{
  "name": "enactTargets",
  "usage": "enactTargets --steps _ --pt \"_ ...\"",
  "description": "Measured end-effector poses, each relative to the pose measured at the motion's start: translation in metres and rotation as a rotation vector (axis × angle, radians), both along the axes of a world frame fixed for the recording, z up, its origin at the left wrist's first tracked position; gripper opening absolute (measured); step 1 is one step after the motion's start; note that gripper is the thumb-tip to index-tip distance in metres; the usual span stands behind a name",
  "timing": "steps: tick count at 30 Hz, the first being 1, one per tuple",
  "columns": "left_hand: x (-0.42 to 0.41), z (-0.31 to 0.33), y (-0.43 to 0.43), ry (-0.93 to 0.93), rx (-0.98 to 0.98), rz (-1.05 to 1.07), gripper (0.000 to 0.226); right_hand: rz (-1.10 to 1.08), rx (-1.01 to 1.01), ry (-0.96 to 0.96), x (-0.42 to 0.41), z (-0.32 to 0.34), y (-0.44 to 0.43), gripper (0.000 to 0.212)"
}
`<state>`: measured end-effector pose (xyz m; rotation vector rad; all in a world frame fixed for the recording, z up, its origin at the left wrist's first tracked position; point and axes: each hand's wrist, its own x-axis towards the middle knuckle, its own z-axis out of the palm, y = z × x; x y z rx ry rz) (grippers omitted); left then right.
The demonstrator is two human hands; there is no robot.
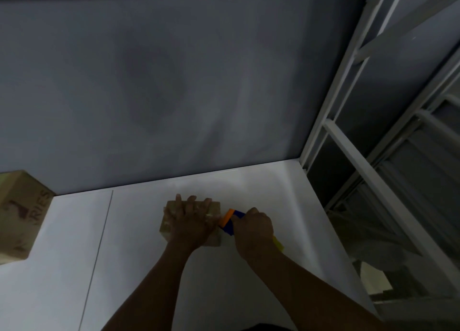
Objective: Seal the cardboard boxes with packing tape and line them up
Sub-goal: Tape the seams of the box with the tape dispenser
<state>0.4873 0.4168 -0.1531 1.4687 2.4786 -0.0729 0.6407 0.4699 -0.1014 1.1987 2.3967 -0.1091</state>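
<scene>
A small cardboard box lies on the white table near the middle. My left hand lies flat on its top with fingers spread, pressing it down. Right beside the box's right edge, my right hand grips a tape dispenser with a blue body and an orange front; a yellow part shows under my wrist. The dispenser touches the box's right side. A larger printed cardboard box stands at the table's far left, partly cut off by the frame.
A grey wall rises behind the table. White metal shelving stands along the right edge. A thin seam runs across the tabletop left of the small box. The scene is dim.
</scene>
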Motion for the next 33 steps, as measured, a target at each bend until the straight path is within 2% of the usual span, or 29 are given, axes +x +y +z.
enactTargets --steps 3,5,9,11,12,15,18,20,25,29,31,33 --pt "0.001 0.0 -0.001 -0.004 0.002 0.011 0.092 0.015 0.011 0.085 0.008 0.001 0.005 0.046" --pt "0.0 0.0 -0.002 -0.013 0.012 0.003 0.092 0.115 0.036 0.181 0.02 0.003 0.007 0.055" --pt "-0.004 0.0 -0.004 -0.007 0.029 -0.034 0.096 0.186 0.195 0.226 0.039 -0.003 0.014 0.074" --pt "-0.007 -0.002 -0.004 -0.006 0.036 -0.047 0.096 0.215 0.039 0.157 0.038 0.001 0.013 0.071" --pt "-0.007 -0.003 -0.003 -0.003 0.03 -0.052 0.096 0.216 0.037 0.132 0.037 0.001 0.013 0.068" --pt "-0.007 -0.003 -0.001 0.019 0.014 -0.054 0.095 0.186 0.126 0.178 0.021 0.007 0.015 0.072" --pt "-0.006 -0.002 0.0 0.025 -0.011 -0.04 0.086 0.157 0.056 0.014 0.01 0.0 0.017 0.06" --pt "-0.005 -0.001 0.0 0.03 -0.03 -0.039 0.078 0.16 0.075 -0.018 0.007 0.002 0.02 0.053" --pt "-0.005 0.002 -0.002 0.039 -0.026 -0.045 0.095 0.358 0.19 -0.108 -0.005 0.014 0.025 0.045" --pt "-0.006 0.001 -0.002 0.017 0.014 -0.038 0.094 0.429 0.11 0.061 0.025 0.016 0.041 0.056" --pt "-0.008 -0.001 -0.002 0.01 0.018 -0.043 0.096 0.499 0.172 0.09 0.047 0.016 0.055 0.068" --pt "-0.009 -0.002 -0.002 0.016 0.014 -0.055 0.095 0.463 0.2 0.109 0.062 0.006 0.062 0.083"
